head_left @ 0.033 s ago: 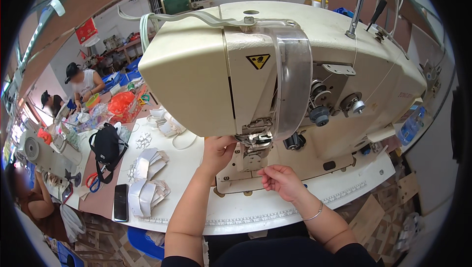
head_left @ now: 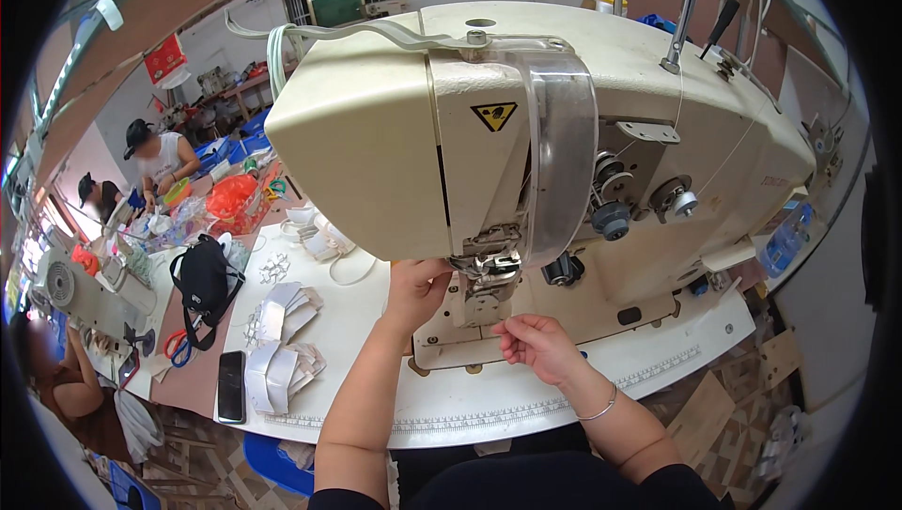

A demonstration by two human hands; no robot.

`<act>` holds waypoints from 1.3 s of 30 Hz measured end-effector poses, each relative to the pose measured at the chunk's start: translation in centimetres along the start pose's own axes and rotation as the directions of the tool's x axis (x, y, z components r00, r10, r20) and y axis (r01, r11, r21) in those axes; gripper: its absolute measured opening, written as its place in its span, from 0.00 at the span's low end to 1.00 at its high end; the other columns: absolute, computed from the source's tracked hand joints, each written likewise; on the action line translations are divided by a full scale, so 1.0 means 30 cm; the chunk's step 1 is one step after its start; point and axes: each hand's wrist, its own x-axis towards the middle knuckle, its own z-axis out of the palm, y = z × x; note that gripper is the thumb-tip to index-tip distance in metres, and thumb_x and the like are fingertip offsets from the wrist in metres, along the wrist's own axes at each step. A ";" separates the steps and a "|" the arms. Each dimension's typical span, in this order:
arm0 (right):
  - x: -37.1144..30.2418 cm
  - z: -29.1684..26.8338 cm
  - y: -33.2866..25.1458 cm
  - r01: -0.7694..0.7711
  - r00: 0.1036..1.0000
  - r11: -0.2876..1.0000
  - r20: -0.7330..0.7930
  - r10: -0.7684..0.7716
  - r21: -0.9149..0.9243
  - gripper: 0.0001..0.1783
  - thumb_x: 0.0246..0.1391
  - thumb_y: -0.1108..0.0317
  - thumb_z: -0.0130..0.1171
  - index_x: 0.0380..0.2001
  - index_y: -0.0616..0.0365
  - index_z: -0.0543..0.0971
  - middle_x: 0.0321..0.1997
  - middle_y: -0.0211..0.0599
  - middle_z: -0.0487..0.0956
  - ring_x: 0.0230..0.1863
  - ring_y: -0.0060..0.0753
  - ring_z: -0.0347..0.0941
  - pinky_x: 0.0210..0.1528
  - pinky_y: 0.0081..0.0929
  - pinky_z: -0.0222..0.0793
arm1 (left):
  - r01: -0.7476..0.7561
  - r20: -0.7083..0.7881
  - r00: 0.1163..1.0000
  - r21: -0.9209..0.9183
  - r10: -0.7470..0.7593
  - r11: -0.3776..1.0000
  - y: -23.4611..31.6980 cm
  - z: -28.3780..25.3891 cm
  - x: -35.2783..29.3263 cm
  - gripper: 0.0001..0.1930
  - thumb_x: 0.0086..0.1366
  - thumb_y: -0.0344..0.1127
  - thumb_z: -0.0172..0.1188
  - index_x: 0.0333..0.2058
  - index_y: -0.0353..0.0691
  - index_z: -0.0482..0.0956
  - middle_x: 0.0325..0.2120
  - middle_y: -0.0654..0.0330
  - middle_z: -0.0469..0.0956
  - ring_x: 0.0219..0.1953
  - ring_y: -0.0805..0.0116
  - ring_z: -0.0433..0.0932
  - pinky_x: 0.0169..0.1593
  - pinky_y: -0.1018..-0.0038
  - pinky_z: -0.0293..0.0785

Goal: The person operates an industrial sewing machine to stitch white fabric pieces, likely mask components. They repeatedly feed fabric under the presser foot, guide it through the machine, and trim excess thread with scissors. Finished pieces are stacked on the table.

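Sewing machine (head_left: 357, 172) on a white table (head_left: 451, 397), the worker seated or standing close against the near edge; which, cannot tell. Both hands at the needle end.

State of the work: no workpiece visible beneath the presser foot (head_left: 494, 268); what the left fingers hide there cannot be made out. Looks like handling at the foot itself rather than a seam being run; judgement only. Two fanned stacks of white pieces lie left of the hands, the upper stack (head_left: 279, 311) just beyond the lower stack (head_left: 272, 380). Neither hand touches them. Whether these are finished or waiting, no telling, so the share done and left stays open. A phone (head_left: 231, 388) lies just beside the lower stack.

Pose: left forearm rises steeply from the lower edge, nearly straight; left hand (head_left: 416, 292) is raised at the left side of the foot, fingers reaching in behind the metal parts. Fingertips hidden; how far open, and whether gripping anything, cannot tell.

Right forearm slants in from the lower right, bracelet (head_left: 601, 409) at the wrist. Right hand (head_left: 537, 346) sits lower, in front and to the right of the foot, thumb and forefinger pinched together, other fingers curled. Nothing visible in the pinch; a fine strand could escape notice.
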 end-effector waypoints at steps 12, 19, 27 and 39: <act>0.013 0.029 -0.024 0.135 0.987 0.990 -0.077 -0.138 -0.051 0.13 0.56 0.61 0.52 0.35 0.61 0.77 0.24 0.27 0.74 0.24 0.18 0.69 0.30 0.16 0.68 | 0.752 0.389 0.649 -0.458 -0.654 0.475 -0.071 -0.055 0.067 0.13 0.51 0.27 0.60 0.38 0.35 0.73 0.32 0.62 0.74 0.36 0.74 0.72 0.41 0.77 0.68; 0.055 0.028 -0.051 0.367 0.915 0.927 -0.208 -0.345 0.080 0.11 0.55 0.63 0.52 0.31 0.60 0.74 0.26 0.29 0.74 0.27 0.19 0.70 0.31 0.18 0.68 | 0.832 0.576 0.517 -0.511 -0.633 0.214 0.087 -0.097 0.026 0.17 0.57 0.29 0.57 0.46 0.35 0.70 0.38 0.60 0.76 0.39 0.74 0.75 0.43 0.77 0.71; 0.006 0.051 -0.176 0.613 0.777 0.764 0.025 -0.629 0.202 0.07 0.55 0.68 0.51 0.35 0.58 0.73 0.37 0.34 0.76 0.39 0.25 0.72 0.43 0.25 0.68 | 0.778 0.528 0.541 -0.611 -0.654 0.150 0.082 -0.067 -0.007 0.12 0.58 0.29 0.56 0.41 0.35 0.73 0.35 0.60 0.77 0.36 0.72 0.77 0.41 0.75 0.73; 0.033 0.000 -0.076 0.400 0.916 0.903 -0.053 -0.397 0.159 0.08 0.54 0.66 0.54 0.34 0.59 0.75 0.28 0.29 0.76 0.30 0.21 0.71 0.36 0.21 0.68 | 0.748 0.492 0.553 -0.648 -0.673 0.141 0.079 -0.046 -0.025 0.13 0.59 0.33 0.56 0.42 0.37 0.73 0.36 0.61 0.77 0.37 0.72 0.76 0.43 0.74 0.72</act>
